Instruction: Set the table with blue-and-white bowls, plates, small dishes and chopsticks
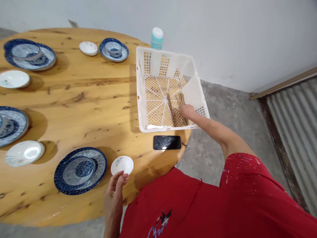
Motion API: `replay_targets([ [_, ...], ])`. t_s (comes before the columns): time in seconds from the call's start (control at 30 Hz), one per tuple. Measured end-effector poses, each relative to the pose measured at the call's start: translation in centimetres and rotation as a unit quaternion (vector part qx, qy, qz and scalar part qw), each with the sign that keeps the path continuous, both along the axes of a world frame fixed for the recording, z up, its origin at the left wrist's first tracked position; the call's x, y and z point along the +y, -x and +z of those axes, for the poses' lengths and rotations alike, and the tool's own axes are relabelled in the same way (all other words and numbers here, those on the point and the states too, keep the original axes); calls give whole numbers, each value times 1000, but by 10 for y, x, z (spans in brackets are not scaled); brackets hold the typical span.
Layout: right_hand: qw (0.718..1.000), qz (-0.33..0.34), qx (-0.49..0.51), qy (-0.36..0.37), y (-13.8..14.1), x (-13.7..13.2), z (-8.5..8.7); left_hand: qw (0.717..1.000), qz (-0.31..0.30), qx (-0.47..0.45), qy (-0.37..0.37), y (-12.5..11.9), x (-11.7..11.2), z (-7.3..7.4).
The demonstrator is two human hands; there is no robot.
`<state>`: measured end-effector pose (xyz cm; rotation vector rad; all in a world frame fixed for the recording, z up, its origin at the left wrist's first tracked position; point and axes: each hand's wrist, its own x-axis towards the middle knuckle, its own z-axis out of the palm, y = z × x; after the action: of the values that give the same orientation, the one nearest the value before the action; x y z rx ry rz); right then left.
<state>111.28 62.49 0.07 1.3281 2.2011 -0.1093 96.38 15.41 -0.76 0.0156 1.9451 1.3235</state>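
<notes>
My left hand [115, 186] is closed, thumb and fingertips pinched at the near rim of a small white bowl [123, 163] on the wooden table. Next to that bowl is a blue-patterned plate [60, 180] with a matching bowl [79, 170] on it. My right hand [187, 111] reaches down into a white plastic basket [141, 114], its fingers closed around some chopsticks [182, 99] by the right wall; the fingertips are partly hidden. More chopsticks [171, 110] lie apart from these on the basket floor, and a white spoon [155, 127] rests along its near wall.
A black phone [166, 142] and a small key [184, 144] lie near the table's edge. Behind the basket stands a turquoise bottle [157, 38]. Several place settings, including a far plate [121, 57] and a small white bowl [88, 48], spread across the wooden table [104, 99].
</notes>
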Motion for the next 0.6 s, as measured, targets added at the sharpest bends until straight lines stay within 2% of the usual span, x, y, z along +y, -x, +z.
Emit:
replay_targets([
  [0.07,999,32,20,-29,12,-2,-1,1000,3,0,3,0,0,1],
  [0.13,986,143,68,-51,23,-5,-5,1000,8,0,4,0,0,2],
  [0.17,968,226,97,-54,29,-6,-9,1000,9,1,5,0,1,2],
  [0.23,911,388,137,-40,36,-9,-17,1000,9,3,6,1,1,1],
  [0.3,869,474,142,-19,38,-9,-26,1000,11,4,5,1,0,0],
  [0.4,858,498,125,-21,29,-4,-35,1000,19,4,4,2,-1,-2],
  [0.6,887,455,71,-32,-18,14,-29,1000,1,-5,14,5,-2,-9],
])
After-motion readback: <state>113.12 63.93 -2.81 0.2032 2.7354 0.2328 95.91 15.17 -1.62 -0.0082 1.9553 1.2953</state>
